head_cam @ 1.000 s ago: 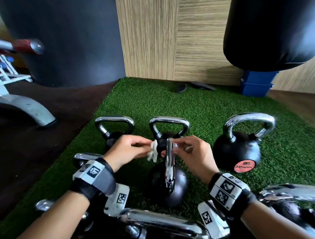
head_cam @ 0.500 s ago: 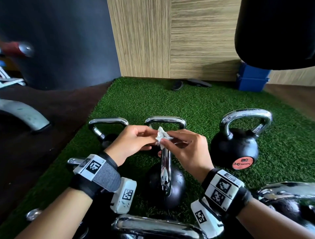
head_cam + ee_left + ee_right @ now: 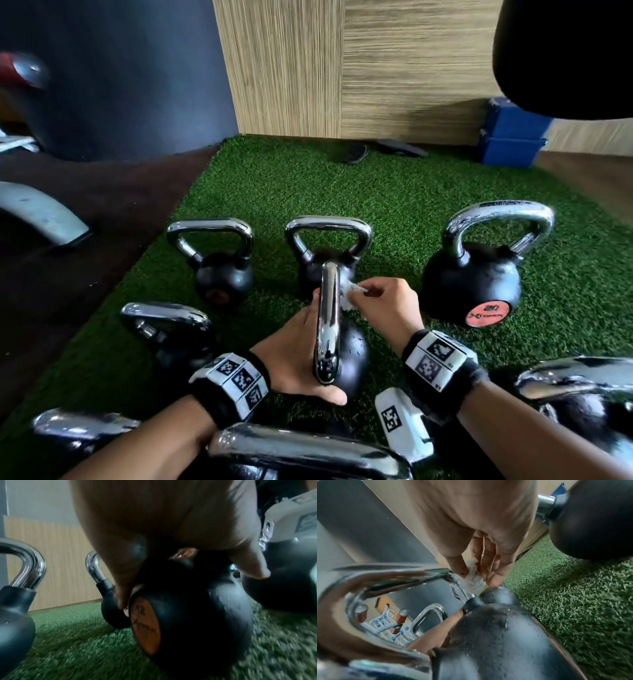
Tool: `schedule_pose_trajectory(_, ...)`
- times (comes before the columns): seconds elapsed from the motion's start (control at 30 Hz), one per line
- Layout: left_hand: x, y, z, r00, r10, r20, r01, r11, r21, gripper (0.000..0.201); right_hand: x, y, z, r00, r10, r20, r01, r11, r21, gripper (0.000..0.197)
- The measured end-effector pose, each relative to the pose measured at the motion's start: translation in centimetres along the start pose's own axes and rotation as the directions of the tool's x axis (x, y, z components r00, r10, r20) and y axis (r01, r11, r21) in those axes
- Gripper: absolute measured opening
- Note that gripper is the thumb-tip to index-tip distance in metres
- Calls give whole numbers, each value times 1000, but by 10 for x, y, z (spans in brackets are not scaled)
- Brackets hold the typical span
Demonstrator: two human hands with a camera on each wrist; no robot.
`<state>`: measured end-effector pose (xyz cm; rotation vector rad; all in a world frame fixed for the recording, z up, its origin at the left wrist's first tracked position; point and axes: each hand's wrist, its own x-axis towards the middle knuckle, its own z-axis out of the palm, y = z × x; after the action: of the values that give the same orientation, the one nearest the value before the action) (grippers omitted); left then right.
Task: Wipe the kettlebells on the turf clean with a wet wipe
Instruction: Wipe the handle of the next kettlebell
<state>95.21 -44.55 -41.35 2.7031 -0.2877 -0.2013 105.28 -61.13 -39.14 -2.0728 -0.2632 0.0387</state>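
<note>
A black kettlebell (image 3: 349, 356) with a chrome handle (image 3: 327, 325) stands on the green turf (image 3: 376, 205), handle edge-on to me. My left hand (image 3: 294, 353) grips its round body from the left, the thumb under the near side; in the left wrist view the fingers wrap the ball (image 3: 197, 622) beside its orange label (image 3: 145, 626). My right hand (image 3: 383, 305) pinches a crumpled white wet wipe (image 3: 352, 291) against the far right side of the handle. In the right wrist view the wet wipe (image 3: 473, 580) sits where the chrome meets the black base.
Three more kettlebells stand behind: back left (image 3: 222, 270), back centre (image 3: 329, 233), and a larger one marked 20 (image 3: 476, 284). Others crowd the near edge (image 3: 308, 448) and both sides. A blue box (image 3: 510, 140), slippers (image 3: 356, 152) and a hanging black bag (image 3: 565, 51) lie beyond.
Both hands held the wipe above the handle top before. My left hand has let go of it and dropped onto the kettlebell's body; my right hand carried the wipe down the handle's right side.
</note>
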Motion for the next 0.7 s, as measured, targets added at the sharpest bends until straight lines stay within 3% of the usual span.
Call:
schedule_pose_trajectory(0.1,-1,-7,5,998,40,-51,-36,997,69,119,-1,-1,11,999,32,40,-31,999,-20,8)
schedule_pose_trajectory(0.33,-1,-16,-16,997,67,46,-61,990,-129,66,-1,5,22,999,41,33,-40,998,-45,13)
schedule_pose_trajectory(0.57,3,-21,-16,994,81,80,-67,984,-167,69,12,-2,19,984,-144,-101,143,990,-12,13)
schedule_pose_trajectory(0.7,5,-22,-19,991,79,108,-65,990,-123,68,15,1,22,990,-135,-43,136,991,0,9)
